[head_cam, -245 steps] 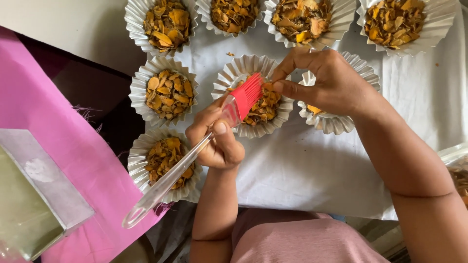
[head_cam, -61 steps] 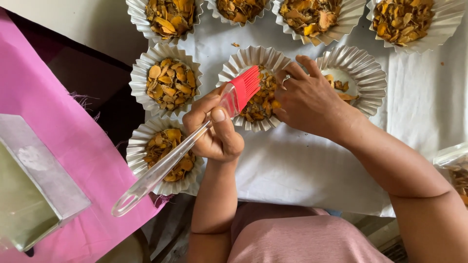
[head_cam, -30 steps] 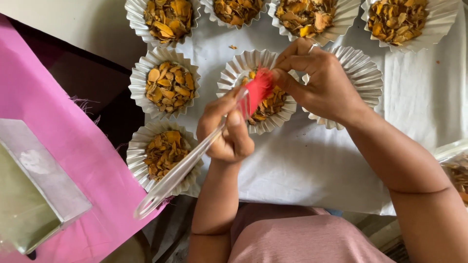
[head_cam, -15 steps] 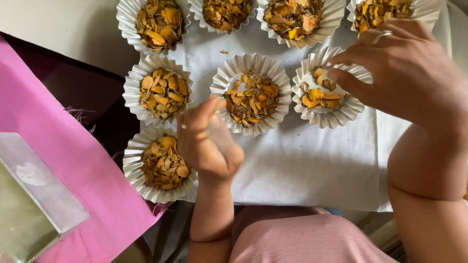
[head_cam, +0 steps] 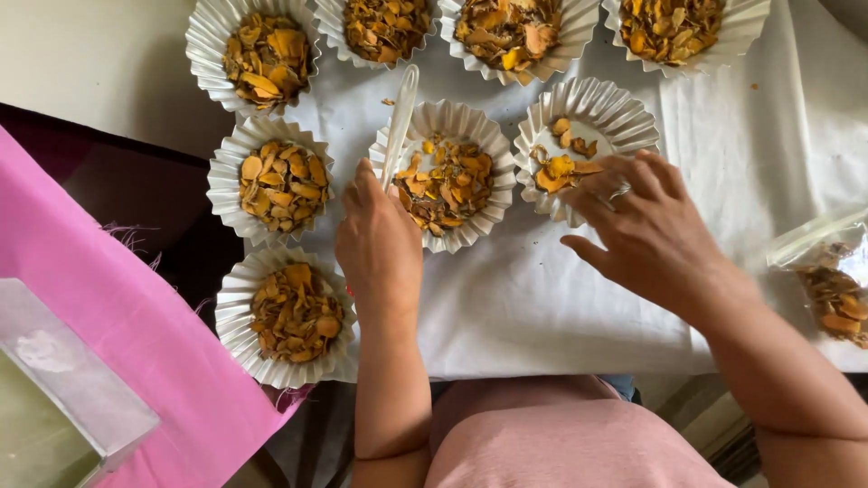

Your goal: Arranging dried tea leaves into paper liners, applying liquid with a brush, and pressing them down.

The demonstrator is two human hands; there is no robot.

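A white sheet point(head_cam: 542, 307) is spread over the work surface, and a pink cloth point(head_cam: 117, 334) is laid along its left side. A clear plastic container point(head_cam: 63, 398) is seen resting on that cloth at the lower left corner.

On the sheet, eight fluted white paper cups are arranged. Four are set along the top edge, two in the middle, and two more down the left side; nearly all are filled with orange-brown dried slices. The centre cup point(head_cam: 448, 172) is well filled, while the cup to its right point(head_cam: 583, 140) is only partly filled (its white base still shows on the far side).

The right hand point(head_cam: 651, 230) is laid over the near rim of the partly filled cup, palm down, fingers spread apart and touching the slices; nothing is gripped in it. A ring is worn on one finger.

The left hand point(head_cam: 380, 244) is closed around a brush, whose clear handle point(head_cam: 398, 126) is seen pointing away from the person, past the left rim of the centre cup. The bristle end is hidden under the hand.

A clear bag of the same slices point(head_cam: 827, 289) is partly seen at the right edge.
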